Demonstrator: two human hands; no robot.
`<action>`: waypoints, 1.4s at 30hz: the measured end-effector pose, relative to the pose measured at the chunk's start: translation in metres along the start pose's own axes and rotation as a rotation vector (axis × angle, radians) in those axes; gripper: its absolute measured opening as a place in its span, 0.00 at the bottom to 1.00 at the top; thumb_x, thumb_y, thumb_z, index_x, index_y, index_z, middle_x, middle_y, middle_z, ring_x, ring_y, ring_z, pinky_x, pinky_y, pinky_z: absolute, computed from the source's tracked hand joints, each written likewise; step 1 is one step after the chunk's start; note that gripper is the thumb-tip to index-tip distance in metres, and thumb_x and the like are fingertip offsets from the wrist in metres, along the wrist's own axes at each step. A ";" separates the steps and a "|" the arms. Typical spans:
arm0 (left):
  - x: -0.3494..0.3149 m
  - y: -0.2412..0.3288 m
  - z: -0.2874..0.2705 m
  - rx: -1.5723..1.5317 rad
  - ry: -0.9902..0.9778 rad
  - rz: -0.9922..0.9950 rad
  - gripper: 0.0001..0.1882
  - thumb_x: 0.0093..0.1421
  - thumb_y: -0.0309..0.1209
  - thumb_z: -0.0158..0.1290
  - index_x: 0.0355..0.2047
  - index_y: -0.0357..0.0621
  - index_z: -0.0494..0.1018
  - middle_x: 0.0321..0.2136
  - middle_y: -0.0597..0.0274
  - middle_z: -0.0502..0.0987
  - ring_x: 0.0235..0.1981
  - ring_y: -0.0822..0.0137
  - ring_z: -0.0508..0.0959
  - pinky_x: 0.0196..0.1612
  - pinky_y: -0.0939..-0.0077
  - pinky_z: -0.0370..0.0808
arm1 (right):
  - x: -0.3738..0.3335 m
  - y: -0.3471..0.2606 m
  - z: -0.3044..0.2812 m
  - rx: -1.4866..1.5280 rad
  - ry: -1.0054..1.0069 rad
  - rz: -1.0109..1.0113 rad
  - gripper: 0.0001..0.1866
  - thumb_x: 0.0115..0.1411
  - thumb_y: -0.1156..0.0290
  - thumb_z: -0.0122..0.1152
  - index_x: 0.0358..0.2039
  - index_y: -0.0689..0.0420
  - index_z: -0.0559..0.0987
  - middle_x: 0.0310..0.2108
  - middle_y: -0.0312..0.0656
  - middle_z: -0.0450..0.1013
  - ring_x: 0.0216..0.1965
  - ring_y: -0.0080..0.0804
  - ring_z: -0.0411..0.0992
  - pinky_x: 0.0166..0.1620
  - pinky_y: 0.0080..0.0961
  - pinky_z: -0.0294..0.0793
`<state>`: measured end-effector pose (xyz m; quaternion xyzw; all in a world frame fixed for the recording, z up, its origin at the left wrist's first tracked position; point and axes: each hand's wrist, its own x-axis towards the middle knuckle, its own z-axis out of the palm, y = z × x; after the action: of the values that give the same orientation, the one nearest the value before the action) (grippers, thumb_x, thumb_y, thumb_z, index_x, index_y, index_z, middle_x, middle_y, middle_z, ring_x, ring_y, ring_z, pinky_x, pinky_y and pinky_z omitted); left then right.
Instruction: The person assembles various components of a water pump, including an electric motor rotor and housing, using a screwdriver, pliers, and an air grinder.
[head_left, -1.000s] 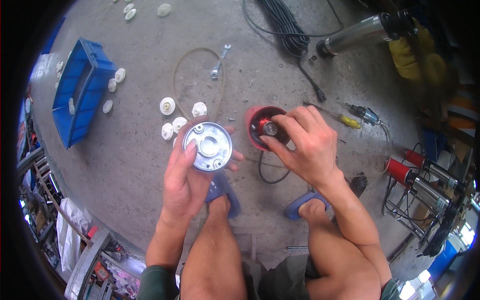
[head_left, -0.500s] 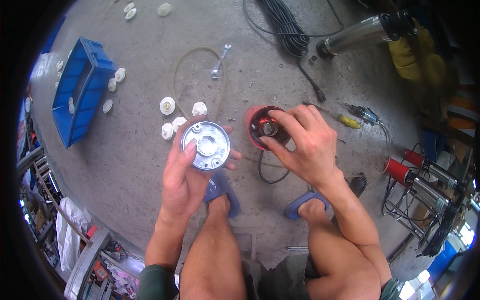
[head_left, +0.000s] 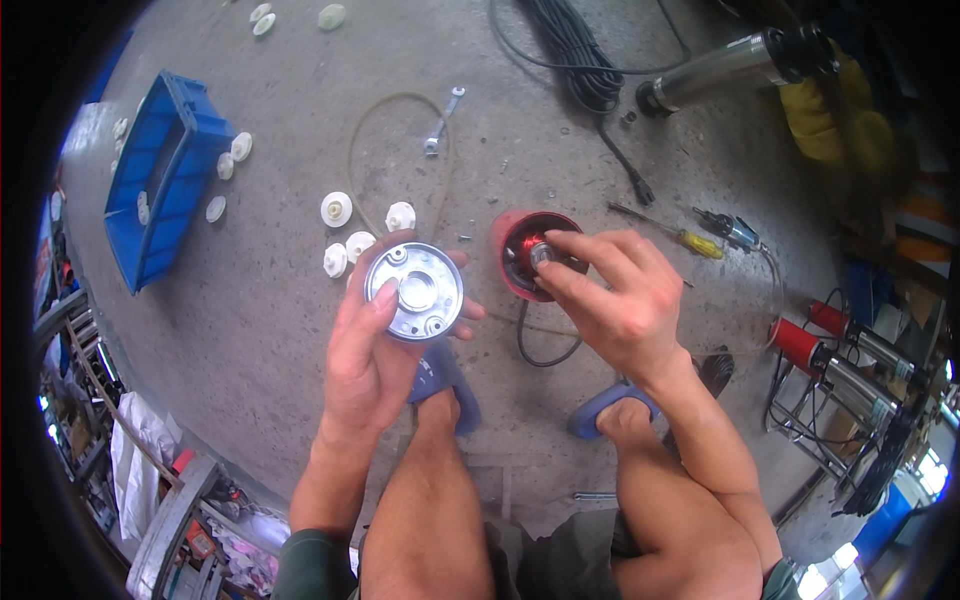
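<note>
My left hand (head_left: 362, 335) holds a round silver metal end cap (head_left: 440, 290), its recessed inner face turned up. The thumb lies over the cap's inner face and the fingers support it from beneath. To the right stands a red motor housing (head_left: 503, 262) with an open top, showing a dark inside and reddish copper. In its middle sits a small round metal piece that looks like a bearing (head_left: 541, 254). My right hand (head_left: 625, 305) reaches over the rim, with thumb and index finger closed round that piece. A black cable (head_left: 524, 345) loops out beside the housing.
White plastic impellers (head_left: 336, 209) lie beyond my left hand, near a blue bin (head_left: 165, 190). A wrench (head_left: 440, 125), a yellow-handled screwdriver (head_left: 700, 244), an air tool (head_left: 735, 230) and coiled black cable (head_left: 575, 55) lie on the floor. Steel pumps (head_left: 715, 72) are at right.
My right thumb and index finger have drawn together onto the bearing in the housing; before, they were spread at the opening. My left hand and the end cap have barely moved.
</note>
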<state>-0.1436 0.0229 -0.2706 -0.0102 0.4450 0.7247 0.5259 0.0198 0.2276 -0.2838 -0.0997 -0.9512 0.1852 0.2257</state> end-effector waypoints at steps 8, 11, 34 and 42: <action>0.000 0.000 -0.004 -0.060 -0.032 0.015 0.32 0.73 0.37 0.48 0.72 0.38 0.54 0.61 0.30 0.71 0.50 0.39 0.83 0.51 0.52 0.83 | 0.003 0.000 0.006 0.075 0.031 0.040 0.16 0.45 0.73 0.77 0.37 0.54 0.85 0.41 0.35 0.83 0.38 0.36 0.79 0.38 0.32 0.78; 0.000 0.000 -0.002 -0.028 -0.010 0.007 0.34 0.71 0.40 0.50 0.72 0.39 0.54 0.62 0.30 0.70 0.50 0.40 0.83 0.50 0.53 0.83 | 0.004 -0.001 0.007 0.106 0.017 0.059 0.19 0.45 0.74 0.78 0.40 0.56 0.84 0.40 0.36 0.83 0.37 0.38 0.79 0.39 0.33 0.79; -0.003 -0.001 0.004 -0.018 -0.001 0.000 0.35 0.70 0.43 0.51 0.71 0.41 0.57 0.63 0.30 0.69 0.49 0.39 0.82 0.50 0.53 0.82 | 0.009 -0.002 -0.006 0.101 -0.018 0.097 0.27 0.42 0.71 0.81 0.45 0.57 0.83 0.41 0.40 0.82 0.39 0.41 0.79 0.40 0.34 0.80; -0.003 0.006 -0.002 -0.082 -0.055 0.052 0.33 0.72 0.40 0.48 0.72 0.39 0.55 0.62 0.29 0.70 0.50 0.36 0.82 0.51 0.51 0.82 | -0.010 0.000 -0.035 0.093 -0.016 0.144 0.20 0.43 0.78 0.81 0.39 0.56 0.86 0.32 0.39 0.77 0.29 0.38 0.73 0.32 0.32 0.73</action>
<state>-0.1481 0.0188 -0.2663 0.0000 0.4004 0.7558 0.5182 0.0454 0.2357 -0.2589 -0.1559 -0.9337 0.2455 0.2087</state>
